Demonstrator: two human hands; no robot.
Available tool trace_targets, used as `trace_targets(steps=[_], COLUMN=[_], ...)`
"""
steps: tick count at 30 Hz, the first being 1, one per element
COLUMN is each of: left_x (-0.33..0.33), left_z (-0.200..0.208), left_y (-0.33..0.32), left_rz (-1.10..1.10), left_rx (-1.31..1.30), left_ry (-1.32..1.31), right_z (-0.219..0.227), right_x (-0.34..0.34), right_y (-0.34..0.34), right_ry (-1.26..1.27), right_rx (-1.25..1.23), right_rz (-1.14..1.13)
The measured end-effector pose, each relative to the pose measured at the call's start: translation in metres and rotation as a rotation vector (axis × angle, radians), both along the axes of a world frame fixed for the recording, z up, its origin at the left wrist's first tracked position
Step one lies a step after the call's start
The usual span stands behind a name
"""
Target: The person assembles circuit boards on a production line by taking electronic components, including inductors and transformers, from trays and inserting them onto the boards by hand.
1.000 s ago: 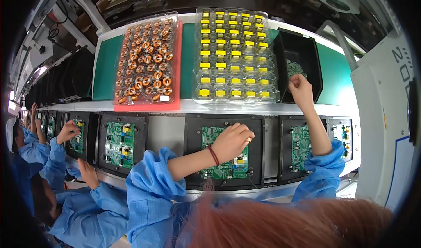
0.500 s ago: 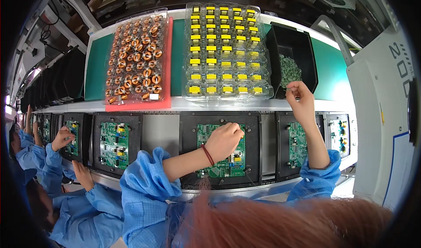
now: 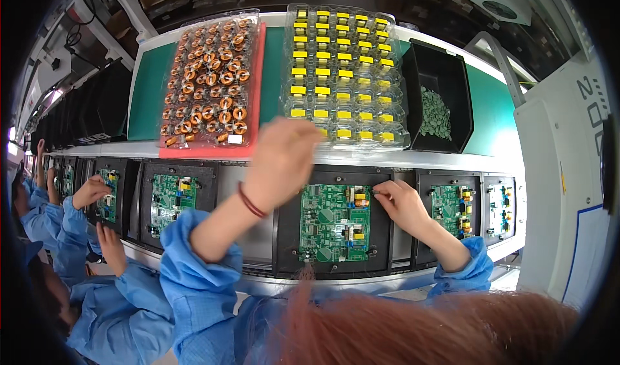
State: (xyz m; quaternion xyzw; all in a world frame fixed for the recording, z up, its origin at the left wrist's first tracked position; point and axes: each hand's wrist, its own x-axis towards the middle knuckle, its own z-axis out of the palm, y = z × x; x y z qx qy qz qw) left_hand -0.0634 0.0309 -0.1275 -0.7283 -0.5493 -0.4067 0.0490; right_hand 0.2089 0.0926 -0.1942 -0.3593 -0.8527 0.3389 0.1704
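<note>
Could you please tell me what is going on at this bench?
A person's left hand, blurred, is at the near left corner of the clear tray of yellow-topped parts; whether it grips one is unclear. The right hand has its fingertips at the upper right edge of a green circuit board. Behind stand orange coils and a black bin of green pieces. At left, a co-worker's hand is over another board.

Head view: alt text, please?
A person's right hand is at the far right corner of a green circuit board; their blurred left hand overlaps the near left corner of a tray of yellow-topped parts. Left of that tray are orange coils, right of it a black bin.
</note>
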Motion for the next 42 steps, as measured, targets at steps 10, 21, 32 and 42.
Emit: trace_targets(steps=[10,21,32,42], left_x=[-0.134,-0.139,-0.13,-0.148], left_z=[-0.037,-0.049,-0.034,-0.043], left_y=[-0.008,-0.001,-0.005,-0.013], left_rz=[0.881,0.81,0.788,0.594], left_rx=[-0.097,-0.179,-0.103,-0.144], left_ry=[0.406,0.329,0.229,0.228], right_z=[-0.02,-0.019,0.025,0.059], right_x=[-0.008,-0.002,-0.005,-0.145], right_y=[-0.002,0.007,0.019,0.116], right_ry=[0.013,0.005,-0.2,-0.217], right_rx=[0.251,0.163,0.155,0.454], right_rz=[0.106,0.088,0.189,-0.377])
